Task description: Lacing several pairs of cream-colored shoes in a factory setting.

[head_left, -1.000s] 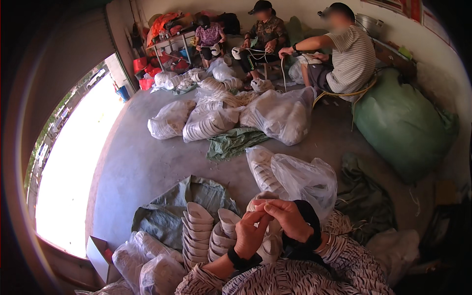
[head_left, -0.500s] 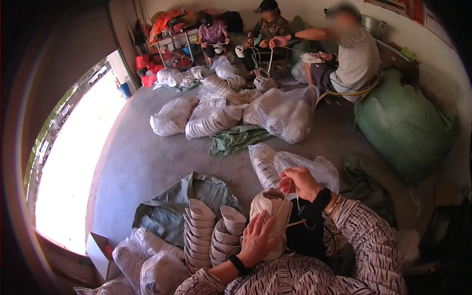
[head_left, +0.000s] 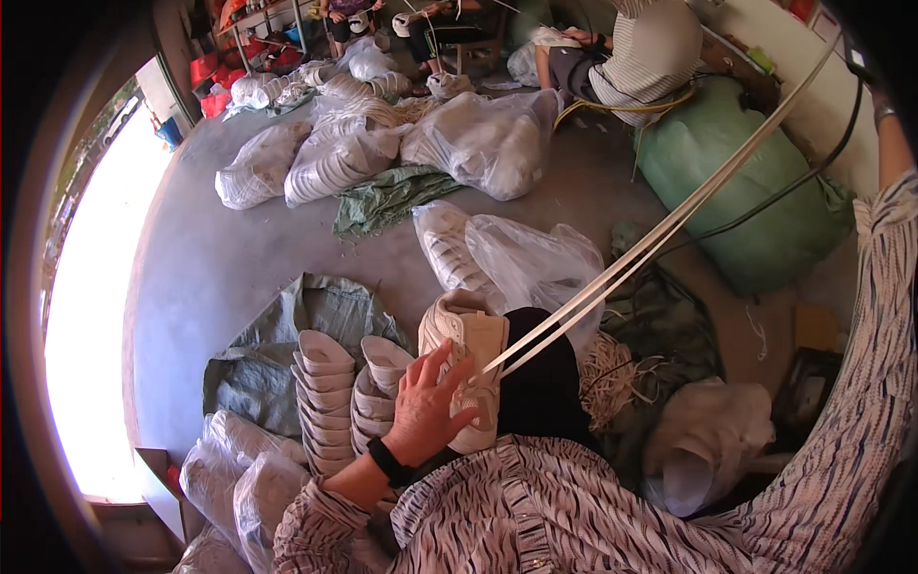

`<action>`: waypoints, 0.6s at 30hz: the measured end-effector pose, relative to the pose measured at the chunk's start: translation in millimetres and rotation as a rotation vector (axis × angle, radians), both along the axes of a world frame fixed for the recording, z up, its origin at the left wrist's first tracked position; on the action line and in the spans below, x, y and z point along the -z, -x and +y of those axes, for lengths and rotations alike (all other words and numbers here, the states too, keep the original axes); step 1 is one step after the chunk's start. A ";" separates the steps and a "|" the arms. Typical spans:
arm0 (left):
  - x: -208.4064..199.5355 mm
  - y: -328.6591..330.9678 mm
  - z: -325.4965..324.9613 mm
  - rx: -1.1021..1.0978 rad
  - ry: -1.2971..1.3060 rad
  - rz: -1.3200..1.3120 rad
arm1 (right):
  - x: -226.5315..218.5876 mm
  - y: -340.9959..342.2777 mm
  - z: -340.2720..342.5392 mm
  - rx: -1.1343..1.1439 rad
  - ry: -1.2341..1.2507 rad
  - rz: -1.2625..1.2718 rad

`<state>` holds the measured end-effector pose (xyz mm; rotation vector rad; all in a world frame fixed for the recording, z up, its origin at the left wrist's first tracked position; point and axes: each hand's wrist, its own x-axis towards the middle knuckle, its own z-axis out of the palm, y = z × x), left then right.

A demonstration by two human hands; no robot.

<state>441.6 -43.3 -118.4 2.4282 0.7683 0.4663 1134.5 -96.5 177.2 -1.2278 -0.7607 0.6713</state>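
Observation:
A beige shoe (head_left: 490,344) lies on my lap against my dark trouser leg. My left hand (head_left: 430,402) rests on its side and front, fingers spread, with a black band at the wrist. From the shoe's lacing, long cream shoelaces (head_left: 660,234) run taut up to the far upper right. At their far end my right hand (head_left: 881,99) is stretched out at the picture's dark rim; its wrist shows, but the fingers are hidden. Beside my left hand stand nested stacks of beige shoe uppers (head_left: 325,402).
Bags of wrapped shoe parts (head_left: 244,488) sit at left. A clear plastic bag (head_left: 535,273) lies ahead, a bundle of laces (head_left: 612,383) by my knee. Farther off are more filled bags (head_left: 478,143), a big green sack (head_left: 736,182) and co-workers seated with shoes.
My right hand has swung far up and right, drawing the laces out long and taut. My left hand stays on the shoe. The whole view has shifted, so the room appears higher and further left.

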 end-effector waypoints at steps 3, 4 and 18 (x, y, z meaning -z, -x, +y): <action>-27.5 -2.3 35.0 -0.094 0.461 -0.236 | 24.1 87.3 35.6 0.027 -0.012 -0.047; -37.4 -12.0 42.5 0.012 0.272 -0.290 | 24.1 117.9 33.9 0.056 -0.024 -0.070; -26.8 -50.2 19.3 0.115 1.044 -0.270 | -34.4 119.2 -25.5 0.396 -0.114 -0.381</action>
